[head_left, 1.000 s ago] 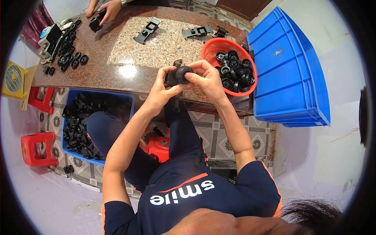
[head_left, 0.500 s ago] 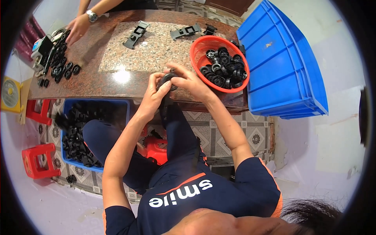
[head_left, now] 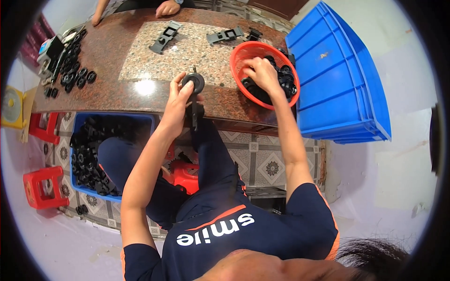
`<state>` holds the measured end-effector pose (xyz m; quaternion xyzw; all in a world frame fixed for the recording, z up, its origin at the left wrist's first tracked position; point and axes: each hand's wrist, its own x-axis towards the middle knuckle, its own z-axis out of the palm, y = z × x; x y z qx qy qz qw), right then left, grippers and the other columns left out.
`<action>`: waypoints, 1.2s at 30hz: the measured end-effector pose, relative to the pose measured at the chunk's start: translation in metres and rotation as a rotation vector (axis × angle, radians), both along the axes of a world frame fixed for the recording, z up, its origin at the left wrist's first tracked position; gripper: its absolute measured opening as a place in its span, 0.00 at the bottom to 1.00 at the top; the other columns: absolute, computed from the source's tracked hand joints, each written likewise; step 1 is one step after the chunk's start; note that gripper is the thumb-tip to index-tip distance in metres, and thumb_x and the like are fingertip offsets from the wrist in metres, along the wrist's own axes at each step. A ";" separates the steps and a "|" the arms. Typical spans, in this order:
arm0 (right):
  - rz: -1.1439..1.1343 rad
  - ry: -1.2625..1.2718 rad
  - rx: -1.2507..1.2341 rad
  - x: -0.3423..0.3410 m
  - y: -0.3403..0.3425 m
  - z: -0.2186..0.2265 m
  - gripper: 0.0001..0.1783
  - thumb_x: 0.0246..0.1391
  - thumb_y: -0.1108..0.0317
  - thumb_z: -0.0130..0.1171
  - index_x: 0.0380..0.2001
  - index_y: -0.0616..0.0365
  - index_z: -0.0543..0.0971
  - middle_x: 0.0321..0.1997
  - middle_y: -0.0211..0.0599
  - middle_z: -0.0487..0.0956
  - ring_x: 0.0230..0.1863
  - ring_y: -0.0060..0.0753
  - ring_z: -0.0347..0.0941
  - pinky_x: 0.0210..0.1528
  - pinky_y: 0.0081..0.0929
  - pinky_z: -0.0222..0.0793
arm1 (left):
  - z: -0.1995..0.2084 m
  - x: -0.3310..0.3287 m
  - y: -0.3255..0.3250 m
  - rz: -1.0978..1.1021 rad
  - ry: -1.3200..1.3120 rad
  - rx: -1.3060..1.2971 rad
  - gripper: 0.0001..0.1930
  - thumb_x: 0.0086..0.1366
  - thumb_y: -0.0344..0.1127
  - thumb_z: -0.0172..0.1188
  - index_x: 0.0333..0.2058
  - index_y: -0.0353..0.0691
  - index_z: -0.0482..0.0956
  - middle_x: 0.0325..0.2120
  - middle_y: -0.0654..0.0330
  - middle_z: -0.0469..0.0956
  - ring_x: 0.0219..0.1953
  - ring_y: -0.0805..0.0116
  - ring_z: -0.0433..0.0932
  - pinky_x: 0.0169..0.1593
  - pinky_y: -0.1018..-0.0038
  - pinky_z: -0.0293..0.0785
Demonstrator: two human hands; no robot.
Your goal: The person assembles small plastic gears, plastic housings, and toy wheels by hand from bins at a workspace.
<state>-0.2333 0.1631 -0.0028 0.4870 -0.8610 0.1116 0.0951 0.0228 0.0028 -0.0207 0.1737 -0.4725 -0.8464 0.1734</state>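
Observation:
My left hand (head_left: 176, 104) is closed round a black wheeled plastic part above the table's near edge. The round black wheel (head_left: 196, 79) on it faces up under my thumb, and a long dark bar hangs below. My right hand (head_left: 263, 74) is inside the red plastic basket (head_left: 238, 80), over a pile of black wheels (head_left: 287, 80). Its visible fingers are bent and apart, with nothing seen in them; the undersides of the fingers are hidden.
On the stone table (head_left: 105, 51), grey-black plastic frames (head_left: 166, 37) lie at the back and black wheels (head_left: 70, 70) at the left. A co-worker's hand (head_left: 168, 8) rests at the far edge. A blue crate (head_left: 333, 75) stands right; a blue bin (head_left: 112, 199) of black parts stands below left.
My right hand has left the wheeled part and moved right into the red basket. My left hand keeps the part. The co-worker's hands have drawn back from the wheels at the left.

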 end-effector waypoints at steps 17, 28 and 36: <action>0.098 -0.370 0.444 -0.028 0.006 -0.027 0.12 0.47 0.62 0.67 0.32 0.59 0.80 0.33 0.46 0.81 0.39 0.45 0.79 0.39 0.41 0.71 | -0.006 0.002 -0.021 0.230 0.046 0.125 0.33 0.66 0.51 0.60 0.60 0.46 0.54 0.42 0.62 0.66 0.35 0.73 0.75 0.34 0.74 0.78; 0.103 -0.838 -0.697 0.044 -0.006 0.006 0.09 0.56 0.71 0.62 0.40 0.59 0.81 0.35 0.30 0.82 0.34 0.17 0.76 0.35 0.18 0.73 | -0.007 -0.007 -0.015 0.317 0.040 0.097 0.36 0.65 0.51 0.62 0.62 0.44 0.51 0.42 0.62 0.65 0.36 0.74 0.73 0.37 0.75 0.76; 0.294 -1.194 -0.499 0.143 -0.044 0.011 0.11 0.56 0.70 0.64 0.41 0.62 0.80 0.34 0.29 0.81 0.33 0.15 0.75 0.32 0.15 0.73 | -0.019 -0.012 -0.013 0.348 0.057 0.050 0.33 0.67 0.49 0.59 0.63 0.45 0.53 0.46 0.61 0.66 0.41 0.72 0.75 0.40 0.75 0.77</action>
